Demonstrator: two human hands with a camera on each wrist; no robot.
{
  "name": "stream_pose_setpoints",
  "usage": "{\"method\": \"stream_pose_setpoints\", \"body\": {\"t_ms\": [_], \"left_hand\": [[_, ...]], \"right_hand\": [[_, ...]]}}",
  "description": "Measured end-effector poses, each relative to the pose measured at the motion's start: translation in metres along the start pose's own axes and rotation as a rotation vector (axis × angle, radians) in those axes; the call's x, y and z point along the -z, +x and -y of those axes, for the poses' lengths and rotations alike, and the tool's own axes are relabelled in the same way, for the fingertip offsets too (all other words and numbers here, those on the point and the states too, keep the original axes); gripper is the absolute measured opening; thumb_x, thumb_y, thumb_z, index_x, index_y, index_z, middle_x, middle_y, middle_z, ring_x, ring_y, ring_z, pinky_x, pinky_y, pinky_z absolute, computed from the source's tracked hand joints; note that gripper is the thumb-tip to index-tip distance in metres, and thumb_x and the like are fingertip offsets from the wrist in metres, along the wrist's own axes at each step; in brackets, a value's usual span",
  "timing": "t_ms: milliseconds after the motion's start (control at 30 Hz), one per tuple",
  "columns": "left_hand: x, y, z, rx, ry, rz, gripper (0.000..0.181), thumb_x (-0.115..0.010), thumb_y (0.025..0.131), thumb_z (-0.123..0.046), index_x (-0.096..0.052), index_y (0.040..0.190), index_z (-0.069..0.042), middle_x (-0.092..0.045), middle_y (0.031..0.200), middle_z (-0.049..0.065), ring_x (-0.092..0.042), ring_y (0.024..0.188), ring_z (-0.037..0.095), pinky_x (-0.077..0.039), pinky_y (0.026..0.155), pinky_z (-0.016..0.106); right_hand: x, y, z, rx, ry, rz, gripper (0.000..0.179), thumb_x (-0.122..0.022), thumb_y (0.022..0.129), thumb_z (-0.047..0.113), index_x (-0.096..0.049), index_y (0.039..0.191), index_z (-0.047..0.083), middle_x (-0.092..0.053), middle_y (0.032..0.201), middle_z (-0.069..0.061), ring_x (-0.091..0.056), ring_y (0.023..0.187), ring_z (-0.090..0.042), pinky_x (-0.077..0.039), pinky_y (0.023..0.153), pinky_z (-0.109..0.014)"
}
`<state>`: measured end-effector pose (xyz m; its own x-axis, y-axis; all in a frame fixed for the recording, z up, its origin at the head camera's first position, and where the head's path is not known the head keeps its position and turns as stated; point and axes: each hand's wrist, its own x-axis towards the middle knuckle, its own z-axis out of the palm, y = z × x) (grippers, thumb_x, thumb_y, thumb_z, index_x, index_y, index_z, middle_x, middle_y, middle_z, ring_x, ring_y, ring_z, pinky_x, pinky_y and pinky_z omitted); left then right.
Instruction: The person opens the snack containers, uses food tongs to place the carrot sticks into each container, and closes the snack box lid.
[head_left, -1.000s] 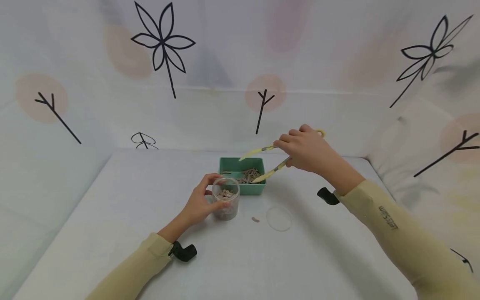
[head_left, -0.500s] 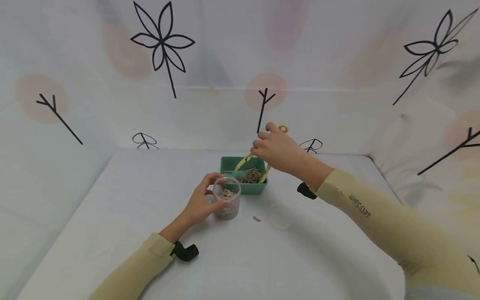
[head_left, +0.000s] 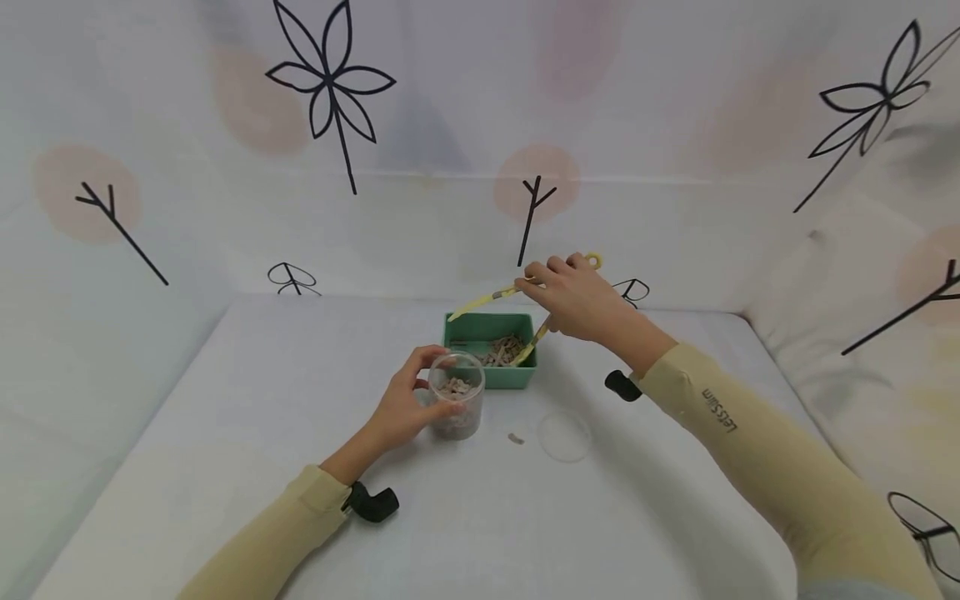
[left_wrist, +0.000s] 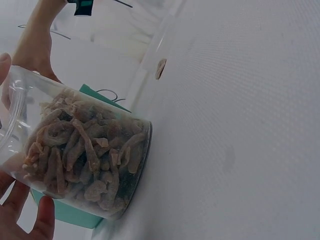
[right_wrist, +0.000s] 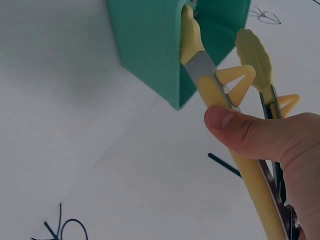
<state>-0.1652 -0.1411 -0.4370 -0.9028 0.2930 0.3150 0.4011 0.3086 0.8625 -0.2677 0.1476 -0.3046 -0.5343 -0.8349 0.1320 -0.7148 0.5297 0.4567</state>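
My left hand (head_left: 401, 407) grips a clear plastic jar (head_left: 457, 427) on the table, thumb on the near side. In the left wrist view, brownish, twisted dried pieces (left_wrist: 87, 160) fill much of the jar. Behind it sits a green rectangular box (head_left: 506, 379) with similar pieces (head_left: 501, 352) heaped toward its right side. My right hand (head_left: 573, 298) holds yellow tongs (right_wrist: 255, 185) with their arms spread wide. One tip reaches into the box at its right side; the other hangs near the back left rim. No piece shows between the tips.
One loose dried piece (head_left: 515, 438) lies on the white table (head_left: 300, 400) right of the jar. Beside it rests a transparent round lid-like disc (head_left: 564, 437). A patterned cloth wall (head_left: 420, 242) stands behind the table.
My right hand has moved left to the box. The tongs narrowed inside it half a second ago, then spread again, one tip rising to the left rim. The left hand and jar stay put.
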Motion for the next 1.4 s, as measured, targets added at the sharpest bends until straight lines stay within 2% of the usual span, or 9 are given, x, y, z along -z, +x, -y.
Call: {"method": "stream_pose_setpoints", "body": {"t_ms": [133,300,467,767,933,1100,1200,1300,1400], "left_hand": [[0.000,0.000,0.000,-0.002,0.001,-0.001,0.073,-0.085,0.081,-0.022,-0.043,0.141,-0.021,-0.057,0.133,-0.002,-0.048,0.124,0.021,-0.045,0.089,0.046],[0.000,0.000,0.001,-0.008,0.003,-0.007,0.072,-0.084,0.081,-0.021,-0.043,0.140,-0.021,-0.058,0.133,-0.002,-0.048,0.124,0.021,-0.045,0.089,0.047],[0.000,0.000,0.002,-0.002,0.002,-0.007,0.073,-0.085,0.081,-0.021,-0.043,0.141,-0.020,-0.058,0.133,-0.002,-0.048,0.125,0.021,-0.046,0.089,0.046],[0.000,0.000,0.001,0.018,0.006,-0.008,0.076,-0.085,0.080,-0.023,-0.043,0.143,-0.012,-0.055,0.133,0.001,-0.048,0.125,0.023,-0.046,0.089,0.047],[0.000,0.001,0.001,0.020,0.000,-0.012,0.077,-0.085,0.080,-0.020,-0.043,0.143,-0.011,-0.055,0.133,0.000,-0.048,0.124,0.022,-0.045,0.090,0.047],[0.000,0.000,0.001,0.019,0.007,-0.014,0.076,-0.085,0.080,-0.018,-0.043,0.143,-0.011,-0.055,0.134,0.002,-0.048,0.125,0.024,-0.046,0.090,0.046],[-0.001,0.000,0.001,0.007,0.009,-0.015,0.075,-0.085,0.080,-0.018,-0.043,0.142,-0.011,-0.055,0.134,0.004,-0.048,0.125,0.026,-0.046,0.089,0.046],[-0.002,0.001,0.000,-0.003,0.009,-0.014,0.075,-0.085,0.080,-0.018,-0.044,0.142,-0.012,-0.056,0.134,0.004,-0.049,0.125,0.025,-0.046,0.088,0.045],[-0.002,0.000,0.001,-0.006,0.010,-0.011,0.074,-0.085,0.080,-0.019,-0.043,0.142,-0.015,-0.056,0.134,0.002,-0.048,0.125,0.023,-0.046,0.088,0.044]], "right_hand": [[-0.006,-0.002,-0.004,0.026,0.033,-0.028,0.085,-0.093,0.069,0.030,-0.052,0.140,0.006,-0.050,0.131,-0.012,-0.052,0.109,-0.035,-0.043,0.084,-0.049],[-0.003,0.000,-0.005,0.057,-0.029,-0.073,0.086,-0.095,0.066,0.028,-0.053,0.138,0.009,-0.052,0.127,-0.010,-0.051,0.102,-0.033,-0.043,0.084,-0.048],[-0.003,-0.001,0.000,0.047,-0.076,-0.078,0.080,-0.093,0.069,0.030,-0.055,0.136,0.009,-0.055,0.123,-0.009,-0.052,0.097,-0.031,-0.044,0.080,-0.046],[-0.021,-0.006,0.006,0.044,-0.090,-0.145,0.060,-0.088,0.077,0.029,-0.064,0.128,0.010,-0.060,0.115,-0.007,-0.053,0.090,-0.029,-0.045,0.075,-0.045],[-0.025,-0.002,0.003,0.042,-0.087,-0.078,0.054,-0.084,0.082,0.030,-0.064,0.128,0.010,-0.061,0.117,-0.006,-0.053,0.090,-0.028,-0.045,0.079,-0.046],[-0.032,0.002,0.004,0.017,0.015,0.070,0.052,-0.078,0.086,0.030,-0.063,0.131,0.010,-0.061,0.122,-0.007,-0.055,0.096,-0.030,-0.047,0.081,-0.049],[-0.038,0.001,0.005,-0.010,0.076,0.126,0.046,-0.075,0.090,0.029,-0.064,0.130,0.010,-0.061,0.120,-0.007,-0.057,0.095,-0.031,-0.048,0.077,-0.048],[-0.043,-0.001,0.006,-0.033,0.112,0.118,0.040,-0.075,0.090,0.028,-0.067,0.126,0.011,-0.061,0.114,-0.007,-0.058,0.093,-0.029,-0.047,0.073,-0.045],[-0.047,-0.001,0.007,-0.039,0.135,0.064,0.036,-0.077,0.088,0.027,-0.070,0.120,0.012,-0.061,0.105,-0.006,-0.058,0.089,-0.027,-0.046,0.069,-0.043]]}}
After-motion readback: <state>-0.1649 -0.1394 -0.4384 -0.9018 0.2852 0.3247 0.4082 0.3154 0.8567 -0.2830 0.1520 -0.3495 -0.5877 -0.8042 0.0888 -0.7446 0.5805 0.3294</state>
